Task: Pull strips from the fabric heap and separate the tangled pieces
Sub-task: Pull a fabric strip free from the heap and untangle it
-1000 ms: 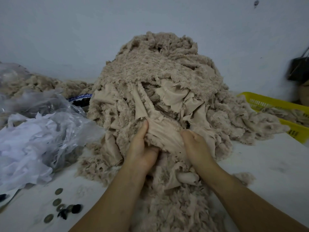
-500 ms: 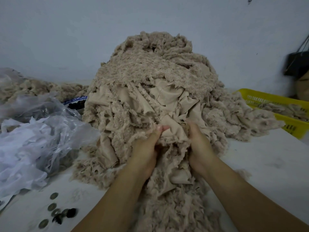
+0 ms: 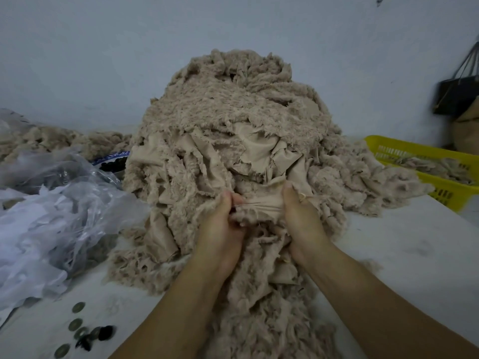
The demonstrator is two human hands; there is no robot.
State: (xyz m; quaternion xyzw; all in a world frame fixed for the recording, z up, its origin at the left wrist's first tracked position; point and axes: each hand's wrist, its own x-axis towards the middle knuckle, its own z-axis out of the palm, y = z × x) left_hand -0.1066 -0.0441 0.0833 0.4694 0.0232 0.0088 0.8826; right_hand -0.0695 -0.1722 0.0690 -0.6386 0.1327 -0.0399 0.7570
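Fabric fills the middle of the worktop (image 3: 414, 255) in one big fabric heap (image 3: 233, 112). Both hands are low at the front of it, close together, because that is where one strip (image 3: 259, 204) pokes out. The left hand (image 3: 220, 229) has its grip closed tight on one end of the strip, with thumb and fingers curled round it. The right hand (image 3: 302, 224) has its grip closed on the other end, with its fingers tucked into the cloth. The strip is pulled tight and bunched up between the two hands, so I think they are tugging it to get it loose from the pieces stuck to it. Holding it in two spots seems smart, since one hand can pull while the other holds the knot back. The heap is light brown. One side of the cloth is fluffy like a teddy bear and the other side is smooth. The edges are ragged, and the pieces are twisted and folded over each other. More fluffy bits trail down toward the person, between the arms. A yellow basket (image 3: 404, 147) on the right has a few pieces in it, maybe ones already pulled free. Crinkly plastic bags (image 3: 51, 208) lie on the left.
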